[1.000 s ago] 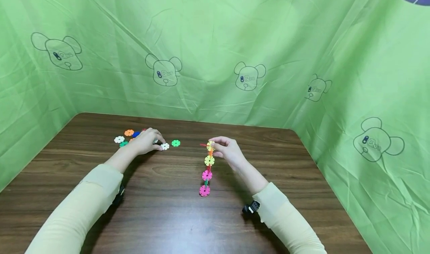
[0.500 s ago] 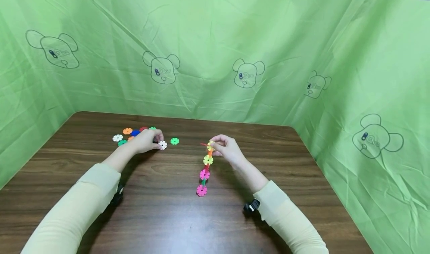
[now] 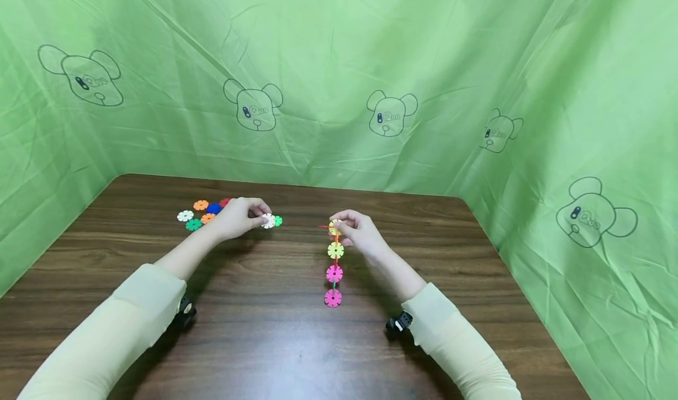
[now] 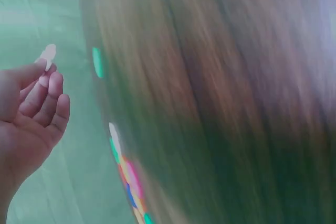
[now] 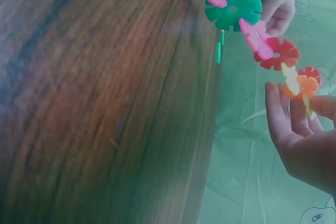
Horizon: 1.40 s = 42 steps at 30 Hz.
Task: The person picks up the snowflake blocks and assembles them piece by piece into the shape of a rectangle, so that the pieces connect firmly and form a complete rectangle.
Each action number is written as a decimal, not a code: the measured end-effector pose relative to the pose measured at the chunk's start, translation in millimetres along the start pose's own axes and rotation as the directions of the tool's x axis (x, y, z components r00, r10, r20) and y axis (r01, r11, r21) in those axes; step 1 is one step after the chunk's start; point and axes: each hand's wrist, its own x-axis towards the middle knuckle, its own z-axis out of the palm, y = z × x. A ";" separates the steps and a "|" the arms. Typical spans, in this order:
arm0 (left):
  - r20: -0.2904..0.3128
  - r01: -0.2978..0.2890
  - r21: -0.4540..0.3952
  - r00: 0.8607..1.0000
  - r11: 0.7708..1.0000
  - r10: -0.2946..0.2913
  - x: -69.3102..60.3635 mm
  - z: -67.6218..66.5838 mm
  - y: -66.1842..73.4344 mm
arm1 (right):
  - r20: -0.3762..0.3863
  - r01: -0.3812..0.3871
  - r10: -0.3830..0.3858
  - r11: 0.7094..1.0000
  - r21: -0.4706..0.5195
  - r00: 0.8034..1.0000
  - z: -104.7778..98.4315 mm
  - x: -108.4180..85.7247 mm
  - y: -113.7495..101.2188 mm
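Observation:
A white notched disc point(image 3: 268, 220) is pinched between thumb and fingertips of the left hand point(image 3: 235, 217); the left wrist view shows this white disc point(image 4: 48, 53) edge-on, clear of the table. The right hand point(image 3: 362, 233) pinches a yellow disc point(image 3: 334, 227) at the top of a chain of joined discs. Below it hang another yellow disc point(image 3: 336, 250) and two pink discs point(image 3: 333, 273), with orange, red and green ones edge-on between them. In the right wrist view a red disc point(image 5: 310, 74) sits at the chain's held end, beside an orange one point(image 5: 307, 85).
On the brown wooden table point(image 3: 254, 329), a loose green disc point(image 3: 278, 220) lies just behind the held white one. Several loose discs, among them an orange one point(image 3: 200, 205) and a white one point(image 3: 185, 216), lie at the back left. Green cloth point(image 3: 318, 47) surrounds the table.
The left hand has lifted the white disc and carried it to the right, in front of the green one. The right hand stays nearly in place, while the chain's lower end has swung slightly right.

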 end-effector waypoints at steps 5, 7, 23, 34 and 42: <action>-0.058 0.002 -0.094 0.998 0.996 -0.007 -5.2 3.4 24.6 | 0.009 0.012 -0.012 1.000 0.019 1.000 -0.7 -4.2 -1.5; -0.069 0.011 -0.144 0.997 0.990 -0.021 -7.2 5.3 35.9 | 0.009 0.018 -0.019 1.000 0.023 1.000 -0.7 -6.1 -1.7; -0.174 0.030 -0.327 0.980 0.944 -0.092 -23.5 29.5 95.2 | 0.004 0.027 -0.027 0.997 0.070 1.000 -2.4 -13.5 2.1; -0.212 0.001 -0.420 0.972 0.908 -0.099 -25.7 43.7 102.7 | 0.004 0.039 -0.039 0.992 0.124 0.999 -0.4 -12.5 4.6; -0.245 -0.008 -0.431 0.963 0.902 -0.109 -25.6 46.9 98.9 | -0.022 0.043 -0.040 0.992 0.123 0.999 0.6 -14.6 1.7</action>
